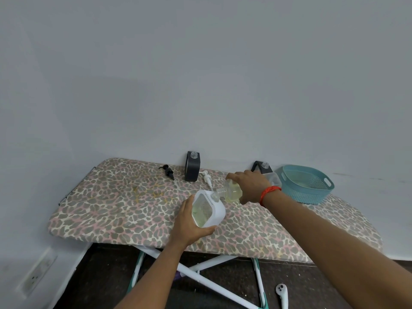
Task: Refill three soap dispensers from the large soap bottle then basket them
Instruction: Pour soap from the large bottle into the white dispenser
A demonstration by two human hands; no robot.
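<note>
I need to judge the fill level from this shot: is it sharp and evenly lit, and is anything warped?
Head view: soft, even light, no glare. The white dispenser in the left hand is sharp enough to show pale liquid. Wide-angle lens bows the ironing board; the right forearm looms large. The basket is slightly soft.

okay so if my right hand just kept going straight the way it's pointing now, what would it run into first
Your right hand, tipping the large soap bottle, points left and toward the wall. First in that line looks like the white pump head lying on the board, then the dark dispenser. Depth is hard to judge from one view.
</note>
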